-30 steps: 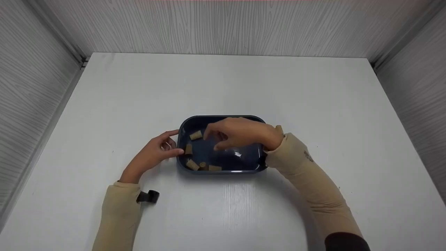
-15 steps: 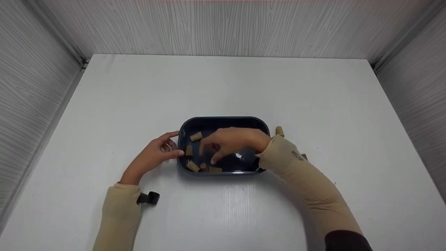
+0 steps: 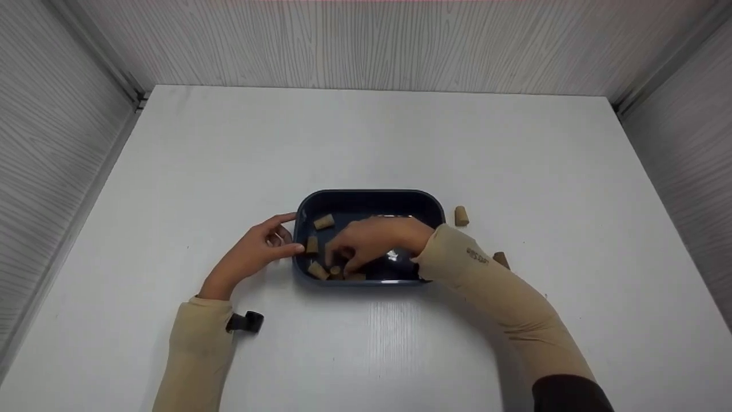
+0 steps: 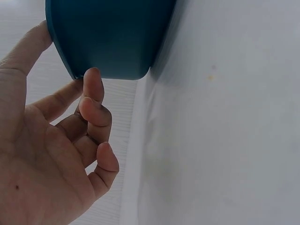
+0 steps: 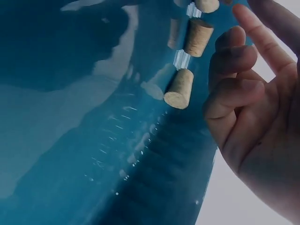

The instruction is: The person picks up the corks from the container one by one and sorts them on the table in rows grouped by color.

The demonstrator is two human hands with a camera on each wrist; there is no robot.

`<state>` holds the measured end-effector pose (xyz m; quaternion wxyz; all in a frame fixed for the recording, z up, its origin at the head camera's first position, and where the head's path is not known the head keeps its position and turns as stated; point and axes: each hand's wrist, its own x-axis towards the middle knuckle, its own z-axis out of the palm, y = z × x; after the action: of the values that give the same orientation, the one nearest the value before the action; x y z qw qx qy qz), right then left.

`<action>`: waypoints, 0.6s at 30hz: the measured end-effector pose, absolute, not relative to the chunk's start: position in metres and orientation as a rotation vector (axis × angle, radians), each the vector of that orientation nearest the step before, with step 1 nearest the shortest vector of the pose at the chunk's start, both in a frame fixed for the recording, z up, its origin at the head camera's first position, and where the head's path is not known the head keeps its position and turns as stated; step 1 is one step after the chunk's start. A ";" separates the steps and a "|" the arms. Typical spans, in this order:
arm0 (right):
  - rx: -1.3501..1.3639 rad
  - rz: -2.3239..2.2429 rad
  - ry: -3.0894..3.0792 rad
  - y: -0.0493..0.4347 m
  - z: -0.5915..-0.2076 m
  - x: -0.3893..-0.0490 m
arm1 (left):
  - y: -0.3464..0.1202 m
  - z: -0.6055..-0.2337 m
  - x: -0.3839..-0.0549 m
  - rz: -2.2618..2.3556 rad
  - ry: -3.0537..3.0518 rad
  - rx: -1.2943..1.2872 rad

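Observation:
A dark blue rectangular tray (image 3: 372, 197) stands mid-table with several tapered cork stoppers, one cork (image 3: 324, 221) at the back left, another cork (image 3: 312, 245) by the left wall. My left hand (image 3: 251, 249) holds the tray's left end, thumb and index fingertips at its rim; the tray's outer wall (image 4: 110, 42) fills the top of the left wrist view. Reaching down inside the tray is my right hand (image 3: 374, 240), its thumb and index fingertips apart on either side of a small cork (image 3: 335, 272) near the front wall. In the right wrist view two corks (image 5: 199, 37) lie beside the curled fingers.
Outside the tray, one cork (image 3: 461, 216) lies to its right and a second cork (image 3: 501, 260) shows beside the right sleeve (image 3: 480, 274). A black camera mount (image 3: 247, 322) juts from the left sleeve. Wood-grain panels (image 3: 366, 46) enclose the white table.
My right hand has moved toward the tray's front left and lowered to the corks there. The corks right of the tray have come into view. My left hand has stayed at the rim.

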<state>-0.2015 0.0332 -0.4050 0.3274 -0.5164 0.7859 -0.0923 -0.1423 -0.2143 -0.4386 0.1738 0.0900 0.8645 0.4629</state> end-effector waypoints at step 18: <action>-1.355 -0.277 2.088 0.036 -0.404 -0.202 | -0.213 -0.439 -0.141 1.315 2.454 0.236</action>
<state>-0.2017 0.0364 -0.4042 0.3132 -0.5139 0.7917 -0.1052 -0.1408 -0.2132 -0.4386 0.1727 0.0831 0.8651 0.4636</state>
